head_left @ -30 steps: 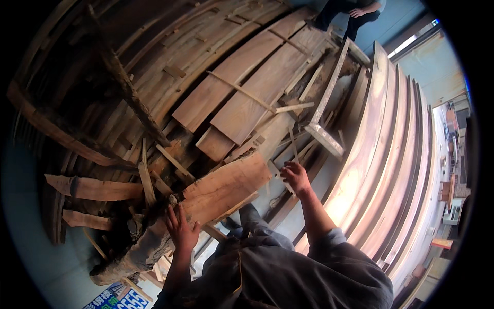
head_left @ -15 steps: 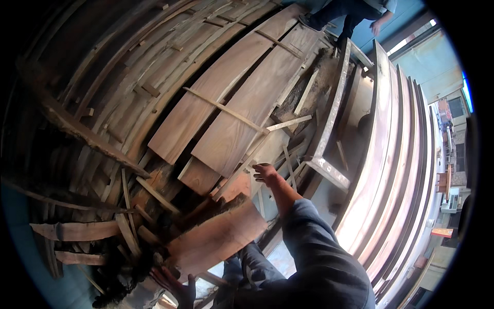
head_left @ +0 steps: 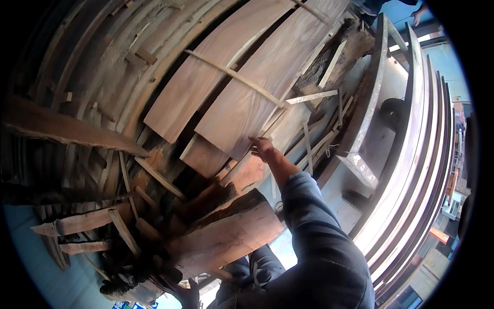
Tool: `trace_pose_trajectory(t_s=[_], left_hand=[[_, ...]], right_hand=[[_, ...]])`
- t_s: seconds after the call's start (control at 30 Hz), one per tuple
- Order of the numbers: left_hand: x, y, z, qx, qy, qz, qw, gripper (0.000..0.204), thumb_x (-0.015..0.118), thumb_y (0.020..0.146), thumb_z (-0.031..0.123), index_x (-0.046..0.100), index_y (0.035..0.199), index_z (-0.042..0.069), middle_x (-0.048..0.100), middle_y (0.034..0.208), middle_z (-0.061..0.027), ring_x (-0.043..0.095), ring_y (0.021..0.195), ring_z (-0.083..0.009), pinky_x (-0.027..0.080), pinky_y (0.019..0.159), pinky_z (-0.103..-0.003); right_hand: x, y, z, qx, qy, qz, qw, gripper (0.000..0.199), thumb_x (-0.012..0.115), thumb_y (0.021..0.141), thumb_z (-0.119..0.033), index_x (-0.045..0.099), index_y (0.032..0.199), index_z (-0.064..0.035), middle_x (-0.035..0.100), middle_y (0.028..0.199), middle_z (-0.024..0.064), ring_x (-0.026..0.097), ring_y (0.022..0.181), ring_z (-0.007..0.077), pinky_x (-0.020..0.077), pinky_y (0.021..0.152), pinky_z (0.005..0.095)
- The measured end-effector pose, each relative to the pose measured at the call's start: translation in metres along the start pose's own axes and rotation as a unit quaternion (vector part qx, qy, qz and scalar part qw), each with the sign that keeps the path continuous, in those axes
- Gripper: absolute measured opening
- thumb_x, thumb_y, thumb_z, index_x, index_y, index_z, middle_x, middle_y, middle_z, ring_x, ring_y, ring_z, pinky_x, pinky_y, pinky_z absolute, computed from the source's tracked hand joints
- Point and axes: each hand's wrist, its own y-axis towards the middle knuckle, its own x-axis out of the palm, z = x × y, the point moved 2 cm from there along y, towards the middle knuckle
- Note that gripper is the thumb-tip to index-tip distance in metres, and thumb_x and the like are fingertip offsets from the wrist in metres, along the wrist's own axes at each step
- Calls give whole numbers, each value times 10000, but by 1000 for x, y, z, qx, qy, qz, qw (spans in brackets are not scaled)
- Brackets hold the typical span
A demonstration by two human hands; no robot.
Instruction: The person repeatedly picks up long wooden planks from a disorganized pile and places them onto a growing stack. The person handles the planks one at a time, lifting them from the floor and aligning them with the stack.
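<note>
My right hand (head_left: 262,148) reaches forward, its fingers stretched out at the near corner of a wide, smooth brown plank (head_left: 247,105). The fingertips seem to touch the plank's edge; no grip around it shows. A second wide plank (head_left: 206,77) lies parallel on the left, and a thin wooden stick (head_left: 234,75) crosses both. Low in the view, my left hand (head_left: 186,293) is open, thumb apart, beside a rough bark-edged piece of wood (head_left: 136,291); its fingers are partly in shadow. A short bark-edged board (head_left: 229,237) lies in front of my legs.
Stacked rough boards (head_left: 103,67) fill the left. A pale metal frame (head_left: 368,98) and long upright boards (head_left: 411,154) stand on the right. Loose sticks (head_left: 309,147) and a bark slab (head_left: 329,59) lie between. Another person's hand (head_left: 419,14) shows at the far right.
My right hand has come to the wide plank's near corner from just short of it. My view has shifted, and the other person has mostly left the picture at the top.
</note>
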Motion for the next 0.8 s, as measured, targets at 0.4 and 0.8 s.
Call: trace_pose_trajectory(t_s=[0.4, 0.8], left_hand=[[-15, 55, 72, 77, 5, 27, 997, 953, 521, 959, 646, 226, 1629, 35, 159, 1671, -310, 150, 1535, -529, 194, 1196, -687], [-27, 83, 66, 118, 9, 76, 990, 969, 540, 954, 649, 224, 1629, 28, 152, 1669, -321, 133, 1527, -556, 182, 1193, -709]], right_hand=[[41, 10, 33, -117, 102, -51, 987, 746, 752, 927, -486, 554, 1438, 20, 641, 1348, 122, 601, 1184, 262, 498, 968, 388], [46, -6, 27, -63, 66, 72, 993, 874, 770, 901, -525, 497, 1434, 111, 633, 1363, 221, 622, 1222, 314, 505, 1011, 422]])
